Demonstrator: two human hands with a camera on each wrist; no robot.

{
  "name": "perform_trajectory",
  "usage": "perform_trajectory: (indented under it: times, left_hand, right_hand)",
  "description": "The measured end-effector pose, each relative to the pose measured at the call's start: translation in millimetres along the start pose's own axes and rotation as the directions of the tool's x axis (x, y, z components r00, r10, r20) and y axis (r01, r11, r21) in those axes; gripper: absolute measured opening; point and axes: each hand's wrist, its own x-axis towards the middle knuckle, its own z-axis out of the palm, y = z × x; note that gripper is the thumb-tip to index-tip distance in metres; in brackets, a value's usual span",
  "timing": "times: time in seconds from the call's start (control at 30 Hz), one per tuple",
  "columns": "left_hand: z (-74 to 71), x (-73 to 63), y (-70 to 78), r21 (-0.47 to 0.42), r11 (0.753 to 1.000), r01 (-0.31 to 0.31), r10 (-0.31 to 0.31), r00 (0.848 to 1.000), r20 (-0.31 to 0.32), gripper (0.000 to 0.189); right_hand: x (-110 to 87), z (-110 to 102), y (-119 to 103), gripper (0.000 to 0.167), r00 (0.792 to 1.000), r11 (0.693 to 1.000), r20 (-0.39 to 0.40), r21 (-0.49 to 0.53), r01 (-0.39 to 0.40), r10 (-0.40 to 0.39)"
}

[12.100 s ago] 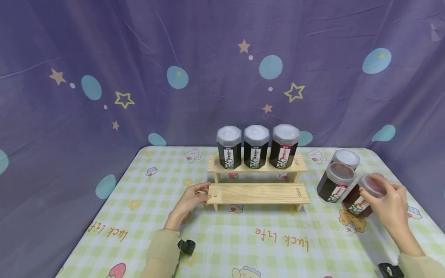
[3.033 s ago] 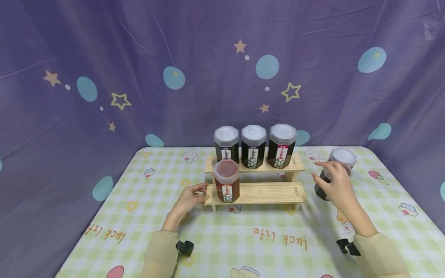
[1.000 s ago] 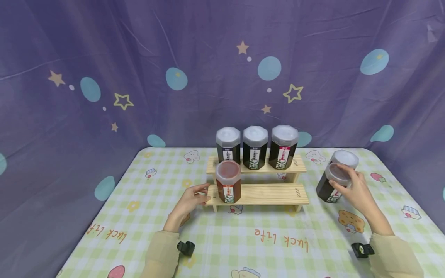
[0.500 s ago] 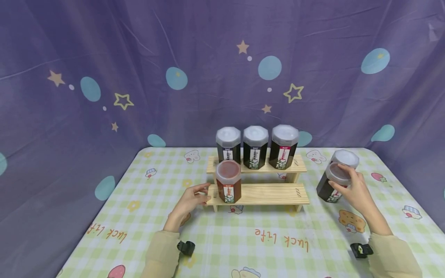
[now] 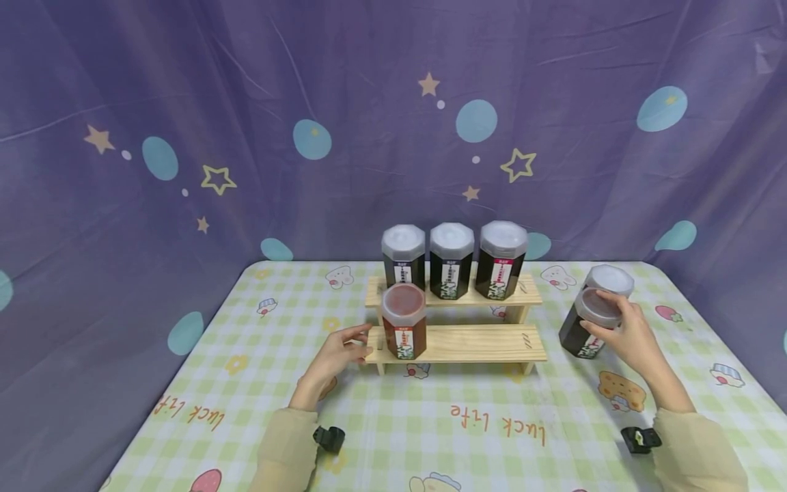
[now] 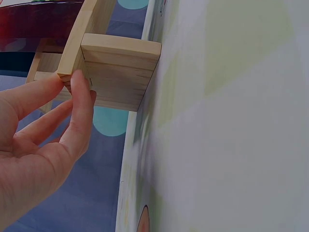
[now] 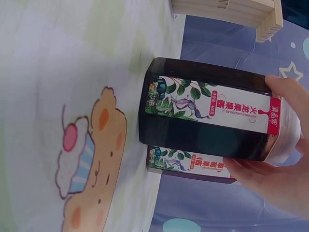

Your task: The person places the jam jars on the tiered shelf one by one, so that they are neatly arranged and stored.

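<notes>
A two-step wooden display rack (image 5: 486, 343) stands mid-table. My left hand (image 5: 335, 352) pinches the left end of its lower step between thumb and fingers, as the left wrist view shows at the board's corner (image 6: 72, 58). On that step, at the left, sits a reddish-brown jam jar (image 5: 413, 336) with a translucent lid. To the right of the rack my right hand (image 5: 633, 343) grips a dark jam jar (image 5: 576, 333) around its top, thumb and fingers on opposite sides. The jar's pink-and-white label (image 7: 193, 102) faces the right wrist camera, and its base is at the tablecloth.
Three dark lidded jars (image 5: 451, 273) line the upper step. Close behind the gripped jar stands another jar (image 5: 615, 279), its label (image 7: 181, 159) partly hidden. A checked tablecloth (image 5: 393, 424) covers the table, and a purple curtain (image 5: 369, 184) hangs behind.
The reddish-brown jar went from the right side of the table to the lower step. My right hand then came back to the dark jar and has gripped it for about a second; my left hand stays put.
</notes>
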Motion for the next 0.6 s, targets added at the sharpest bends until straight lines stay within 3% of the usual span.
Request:
perform_trajectory:
  times: [0.37,0.5,0.6]
  left_hand:
    - [3.8,-13.7,24.2,0.027,1.000,0.003,-0.004,1.000,0.015,0.048]
    - [2.6,-11.5,20.7,0.020,1.000,-0.003,0.003,1.000,0.014,0.048]
    - [0.6,-5.8,9.9,0.004,1.000,-0.012,0.012,1.000,0.015,0.049]
  right_hand:
    - [1.7,-0.3,6.7,0.063,0.999,1.000,-0.051,0.001,0.007,-0.007]
    - [0.9,2.3,6.6,0.064,0.996,1.000,-0.091,-0.016,0.006,-0.008]
    - [-0.9,7.7,7.9,0.063,0.988,0.999,-0.152,-0.038,-0.007,0.001]
